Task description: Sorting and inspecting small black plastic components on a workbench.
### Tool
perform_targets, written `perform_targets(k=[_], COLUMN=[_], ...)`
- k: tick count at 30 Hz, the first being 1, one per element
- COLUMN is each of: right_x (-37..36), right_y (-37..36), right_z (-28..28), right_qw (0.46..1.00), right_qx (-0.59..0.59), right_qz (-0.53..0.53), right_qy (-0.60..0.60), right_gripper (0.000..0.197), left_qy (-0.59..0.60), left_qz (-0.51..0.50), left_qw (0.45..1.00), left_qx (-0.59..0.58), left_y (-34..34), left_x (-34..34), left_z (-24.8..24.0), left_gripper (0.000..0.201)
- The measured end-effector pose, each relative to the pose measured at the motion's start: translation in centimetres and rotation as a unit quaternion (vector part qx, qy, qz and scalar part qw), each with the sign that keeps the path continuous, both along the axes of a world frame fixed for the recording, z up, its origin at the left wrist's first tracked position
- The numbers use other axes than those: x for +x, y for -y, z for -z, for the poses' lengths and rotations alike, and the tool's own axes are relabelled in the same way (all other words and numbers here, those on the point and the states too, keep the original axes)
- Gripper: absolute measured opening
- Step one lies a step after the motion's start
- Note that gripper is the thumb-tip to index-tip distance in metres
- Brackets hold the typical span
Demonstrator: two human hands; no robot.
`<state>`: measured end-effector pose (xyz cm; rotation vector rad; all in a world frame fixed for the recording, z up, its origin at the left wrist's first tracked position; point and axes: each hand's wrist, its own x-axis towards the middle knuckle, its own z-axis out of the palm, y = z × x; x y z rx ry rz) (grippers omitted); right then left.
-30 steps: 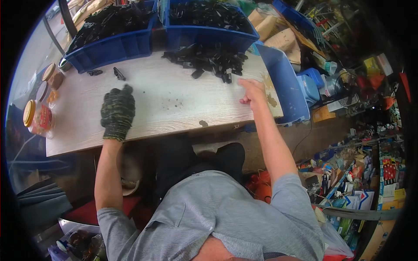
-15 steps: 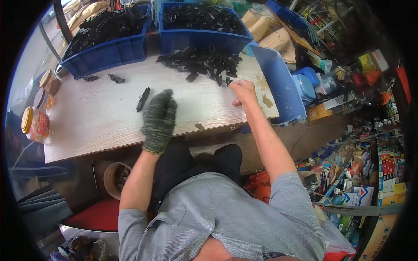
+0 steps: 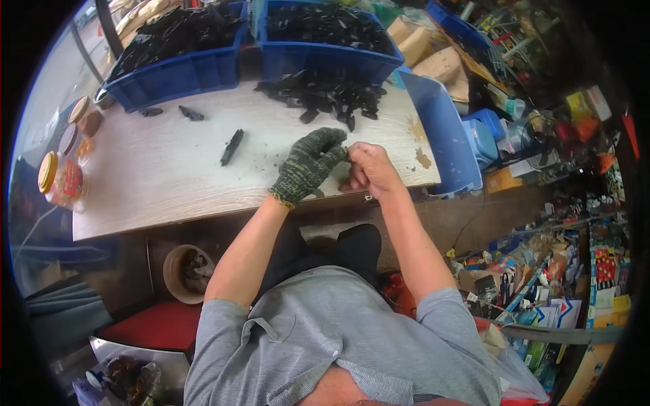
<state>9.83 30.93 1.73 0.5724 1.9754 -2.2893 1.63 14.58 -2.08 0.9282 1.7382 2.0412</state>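
Observation:
My left hand (image 3: 309, 164), in a dark green-grey knitted glove, is closed, its fingers curled toward the right. My bare right hand (image 3: 372, 167) meets it fingertip to fingertip above the table's front part, thumb and forefinger pinched. Whatever lies between the fingers is too small and hidden to make out. Beyond both hands spreads a loose pile of black plastic parts (image 3: 332, 98). One long black part (image 3: 232, 147) lies by itself left of the glove. Two smaller black pieces, one of them a dark clip-like part (image 3: 191, 113), rest farther left.
Two blue crates, a left one (image 3: 176, 80) and a right one (image 3: 325, 61), stand at the back, heaped with black parts. Lidded jars (image 3: 66, 179) line the table's left edge. A light-blue bin (image 3: 447, 135) adjoins the right edge. A round bucket (image 3: 175, 274) sits below the table.
My right hand has drawn back from the pile's edge toward me. My gloved left hand has moved right and turned to meet it. The view has shifted slightly.

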Motion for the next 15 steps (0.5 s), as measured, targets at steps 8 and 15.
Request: perform_targets(k=[8, 15], right_x=[-0.1, -0.7], right_y=[2.2, 3.4], right_z=[-0.5, 2.2], right_qw=[0.997, 0.98], right_qx=[0.058, 0.149], right_qz=[0.024, 0.034], right_qy=[-0.044, -0.125], right_gripper=[0.021, 0.02], left_qy=[0.071, 0.079], left_qz=[-0.153, -0.181], left_qw=[0.985, 0.978], left_qx=[0.036, -0.07], left_y=[-1.1, -1.2], left_x=[1.2, 0.7], left_z=[0.7, 1.5], left_gripper=[0.02, 0.022])
